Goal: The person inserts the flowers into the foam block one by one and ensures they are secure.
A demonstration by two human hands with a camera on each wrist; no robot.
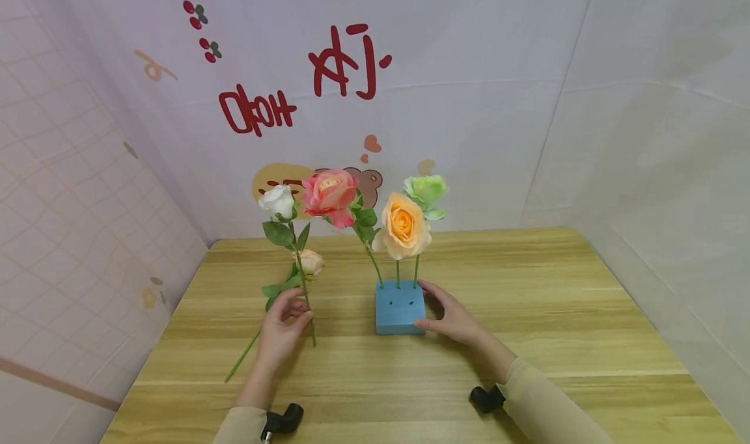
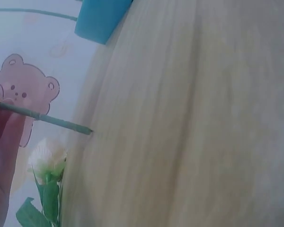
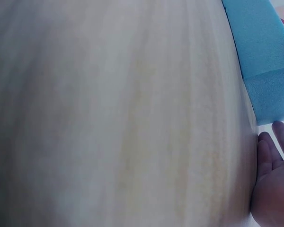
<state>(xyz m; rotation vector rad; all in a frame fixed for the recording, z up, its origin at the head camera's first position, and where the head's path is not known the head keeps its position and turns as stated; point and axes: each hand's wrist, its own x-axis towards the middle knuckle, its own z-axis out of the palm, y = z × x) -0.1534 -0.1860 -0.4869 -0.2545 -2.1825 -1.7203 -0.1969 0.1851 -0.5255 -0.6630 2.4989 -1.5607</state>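
At left, the left hand is pinching the white rose by its stem; the right hand, thumb and fingers apart, is touching the blue block's right side.

We see a person in plain, pale beige sleeves that leave the left hand and the right hand bare. The left sleeve shows nearer the left edge of the table, the right sleeve nearer its right edge. By the left cuff we see a black, bent piece with a rounded end and a small pale, shiny bit below; by the right cuff, a similar black, stubby piece.
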